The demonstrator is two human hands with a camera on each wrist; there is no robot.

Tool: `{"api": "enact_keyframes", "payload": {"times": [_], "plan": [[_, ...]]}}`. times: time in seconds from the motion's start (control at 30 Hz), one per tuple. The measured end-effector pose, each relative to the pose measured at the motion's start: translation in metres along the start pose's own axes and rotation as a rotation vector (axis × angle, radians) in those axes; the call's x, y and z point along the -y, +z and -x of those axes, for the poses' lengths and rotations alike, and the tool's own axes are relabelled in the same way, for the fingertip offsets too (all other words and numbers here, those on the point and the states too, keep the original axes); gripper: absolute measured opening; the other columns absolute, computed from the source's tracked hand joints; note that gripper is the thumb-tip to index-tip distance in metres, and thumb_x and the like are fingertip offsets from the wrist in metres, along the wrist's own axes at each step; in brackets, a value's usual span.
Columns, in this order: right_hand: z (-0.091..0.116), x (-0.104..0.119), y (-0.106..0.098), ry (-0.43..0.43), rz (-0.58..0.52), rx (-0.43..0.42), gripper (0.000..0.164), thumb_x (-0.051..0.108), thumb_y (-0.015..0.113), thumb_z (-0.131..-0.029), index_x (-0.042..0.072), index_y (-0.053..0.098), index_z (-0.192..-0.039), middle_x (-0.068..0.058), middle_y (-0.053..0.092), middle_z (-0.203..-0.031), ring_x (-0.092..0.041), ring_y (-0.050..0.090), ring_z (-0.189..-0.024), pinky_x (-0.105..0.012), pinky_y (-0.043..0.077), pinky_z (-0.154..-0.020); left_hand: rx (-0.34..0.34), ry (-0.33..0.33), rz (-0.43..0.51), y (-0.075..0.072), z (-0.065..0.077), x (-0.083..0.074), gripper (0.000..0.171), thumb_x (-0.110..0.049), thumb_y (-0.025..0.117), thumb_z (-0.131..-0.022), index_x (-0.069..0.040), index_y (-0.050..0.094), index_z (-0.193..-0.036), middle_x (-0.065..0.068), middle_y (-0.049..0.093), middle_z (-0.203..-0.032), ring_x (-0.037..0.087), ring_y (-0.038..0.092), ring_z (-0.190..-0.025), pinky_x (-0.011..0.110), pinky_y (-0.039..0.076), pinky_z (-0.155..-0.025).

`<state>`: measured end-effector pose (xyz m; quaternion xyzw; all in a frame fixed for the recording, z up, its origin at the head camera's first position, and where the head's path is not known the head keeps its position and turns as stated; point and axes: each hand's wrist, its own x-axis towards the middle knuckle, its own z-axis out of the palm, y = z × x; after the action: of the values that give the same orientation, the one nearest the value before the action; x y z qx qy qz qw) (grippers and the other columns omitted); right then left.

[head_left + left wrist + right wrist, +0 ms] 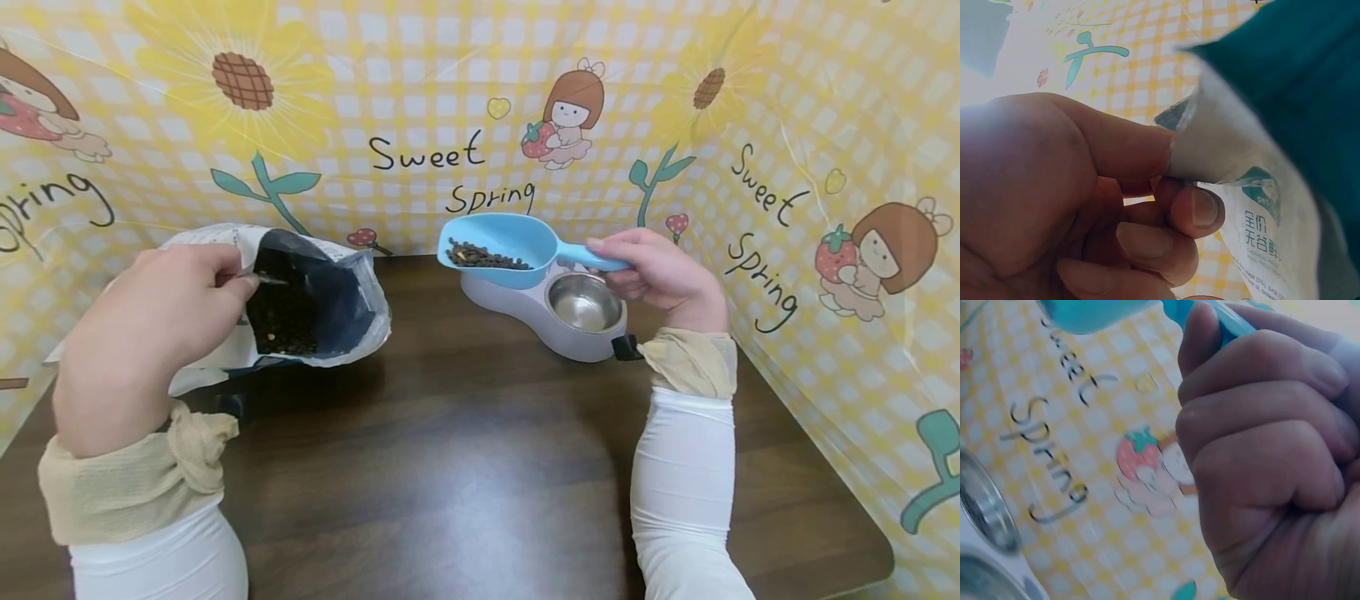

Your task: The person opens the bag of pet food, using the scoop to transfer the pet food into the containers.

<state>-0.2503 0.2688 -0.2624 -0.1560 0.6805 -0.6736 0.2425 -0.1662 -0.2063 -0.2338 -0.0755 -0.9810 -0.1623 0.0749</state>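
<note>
My left hand [161,321] pinches the rim of an open pet food bag [352,321], whose dark inside holds brown kibble [281,321]. In the left wrist view the thumb and index finger grip the bag's white edge [1207,144]. With its fingers curled round the handle, my right hand [663,271] holds a light blue scoop [517,237] in the air. A small heap of kibble [480,255] lies in the scoop. Below the scoop stands a pale double pet bowl [525,310] with a steel dish [587,302] showing; its other dish is mostly hidden behind the scoop.
The dark wooden table [450,467] carries the bag at left and the bowl at back right. A yellow checked cloth [420,100] with printed flowers and figures hangs behind and at both sides. A small black piece [627,347] sits at my right wrist.
</note>
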Motion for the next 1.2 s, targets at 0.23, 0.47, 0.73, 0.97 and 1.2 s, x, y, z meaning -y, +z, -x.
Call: {"api": "enact_keyframes", "payload": {"times": [0.23, 0.47, 0.73, 0.97, 1.2], "plan": [[0.021, -0.008, -0.029, -0.009, 0.068, -0.080, 0.035, 0.020, 0.049, -0.105, 0.005, 0.069, -0.080, 0.007, 0.045, -0.050, -0.011, 0.024, -0.045, -0.034, 0.009, -0.052, 0.001, 0.031, -0.002, -0.001, 0.000, 0.000, 0.034, -0.023, 0.050, -0.099, -0.009, 0.041, -0.070, 0.007, 0.037, -0.059, 0.027, 0.041, -0.059, 0.036, 0.027, -0.053], [0.040, -0.015, -0.052, 0.000, 0.053, -0.131, 0.037, 0.018, 0.046, -0.106, 0.005, 0.071, -0.082, 0.007, 0.048, -0.051, -0.012, 0.022, -0.047, -0.034, 0.009, -0.052, 0.010, 0.086, 0.000, 0.002, -0.001, 0.001, 0.034, -0.019, 0.052, -0.099, -0.009, 0.040, -0.068, 0.004, 0.034, -0.058, 0.024, 0.038, -0.058, 0.036, 0.026, -0.058], [0.065, -0.024, -0.075, 0.062, 0.053, -0.233, 0.038, 0.019, 0.047, -0.106, 0.005, 0.073, -0.082, 0.007, 0.049, -0.050, -0.008, 0.026, -0.044, -0.032, 0.007, -0.050, -0.012, 0.127, -0.021, 0.002, -0.002, 0.001, 0.035, -0.017, 0.054, -0.098, -0.009, 0.041, -0.066, 0.004, 0.034, -0.056, 0.022, 0.039, -0.057, 0.036, 0.027, -0.058], [0.076, -0.037, -0.093, 0.135, 0.140, -0.347, 0.034, 0.022, 0.052, -0.104, 0.012, 0.072, -0.078, 0.009, 0.047, -0.051, -0.005, 0.031, -0.042, -0.032, 0.011, -0.049, -0.010, 0.142, -0.021, 0.002, -0.003, 0.001, 0.035, -0.014, 0.055, -0.097, -0.009, 0.040, -0.066, 0.004, 0.033, -0.056, 0.022, 0.038, -0.057, 0.035, 0.027, -0.058], [0.079, -0.044, -0.098, 0.225, 0.360, -0.412, 0.032, 0.034, 0.058, -0.099, 0.020, 0.065, -0.072, 0.011, 0.043, -0.051, -0.006, 0.031, -0.041, -0.033, 0.016, -0.046, -0.007, 0.133, -0.010, 0.003, -0.002, 0.002, 0.035, -0.015, 0.055, -0.097, -0.009, 0.041, -0.066, 0.005, 0.035, -0.057, 0.023, 0.040, -0.058, 0.035, 0.028, -0.058]]}}
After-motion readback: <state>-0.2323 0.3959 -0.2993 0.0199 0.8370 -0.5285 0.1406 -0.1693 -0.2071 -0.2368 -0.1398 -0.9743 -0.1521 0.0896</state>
